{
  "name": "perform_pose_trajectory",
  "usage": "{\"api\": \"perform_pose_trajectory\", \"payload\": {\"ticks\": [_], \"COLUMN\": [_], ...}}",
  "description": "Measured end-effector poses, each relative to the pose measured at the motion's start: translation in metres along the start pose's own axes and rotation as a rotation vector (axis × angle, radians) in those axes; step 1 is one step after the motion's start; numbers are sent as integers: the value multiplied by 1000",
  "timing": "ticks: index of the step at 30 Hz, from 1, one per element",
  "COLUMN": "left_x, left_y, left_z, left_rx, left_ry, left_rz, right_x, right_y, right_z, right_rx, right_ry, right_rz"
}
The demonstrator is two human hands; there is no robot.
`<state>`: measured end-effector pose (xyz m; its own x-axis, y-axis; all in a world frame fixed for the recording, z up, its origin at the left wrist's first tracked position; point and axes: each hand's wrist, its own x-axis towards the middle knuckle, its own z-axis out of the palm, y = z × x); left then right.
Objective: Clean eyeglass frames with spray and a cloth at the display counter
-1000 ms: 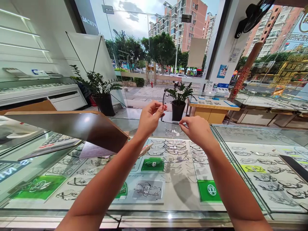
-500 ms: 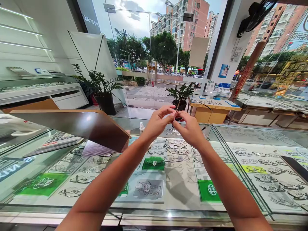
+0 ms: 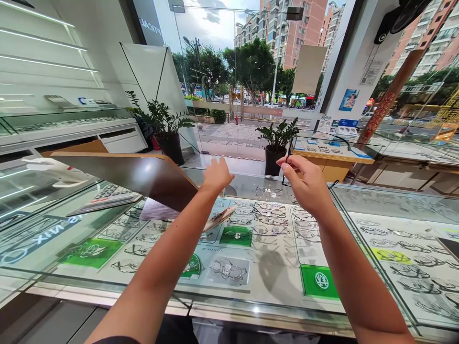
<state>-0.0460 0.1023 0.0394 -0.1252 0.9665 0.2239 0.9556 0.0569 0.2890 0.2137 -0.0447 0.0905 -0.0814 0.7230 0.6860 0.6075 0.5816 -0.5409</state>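
My right hand (image 3: 304,181) is closed on a pair of eyeglasses (image 3: 289,149) with a thin dark frame, raised above the glass counter. Thumb and fingers pinch it, and part of the frame is hidden by the hand. My left hand (image 3: 217,174) is apart from it, reaching over the far side of the counter with fingers stretched forward and thumb out to the side. It covers the spot of a small white bottle, so any contact there is hidden. A printed strip (image 3: 219,219) shows beside my left forearm.
Rows of eyeglasses (image 3: 271,220) lie inside the glass display counter (image 3: 265,308). A brown-backed tilted board (image 3: 143,177) stands at the left. Beyond the counter are potted plants (image 3: 276,138) and a glass door; another display table (image 3: 328,165) is at the right.
My hands have parted. The left let go of the eyeglasses and moved left toward the white bottle; the right moved right, keeping the eyeglasses. The view has turned slightly left.
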Motion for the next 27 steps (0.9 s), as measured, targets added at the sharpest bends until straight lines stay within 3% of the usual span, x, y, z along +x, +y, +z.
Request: {"api": "perform_pose_trajectory", "payload": {"ticks": [3,9,15,19,21,27], "left_x": [12,26,30,24,18,-9], "left_y": [-9,-23,-24,-14,-4,29], "left_z": [15,26,31,23,13,-21], "left_rx": [42,42,-43,-200,-368,-1352], "left_ry": [-142,-253,-259,-200,-192,-200], "left_rz": [-36,-7,24,117,190,320], "right_x": [0,0,0,1,1,3], "right_y": [0,0,2,4,4,8], "right_z": [0,0,0,0,0,1], "right_rx": [-11,-27,-32,-28,-32,-27], "right_ry": [-4,-13,-31,-28,-27,-31], "right_rz": [-1,19,24,29,27,35]}}
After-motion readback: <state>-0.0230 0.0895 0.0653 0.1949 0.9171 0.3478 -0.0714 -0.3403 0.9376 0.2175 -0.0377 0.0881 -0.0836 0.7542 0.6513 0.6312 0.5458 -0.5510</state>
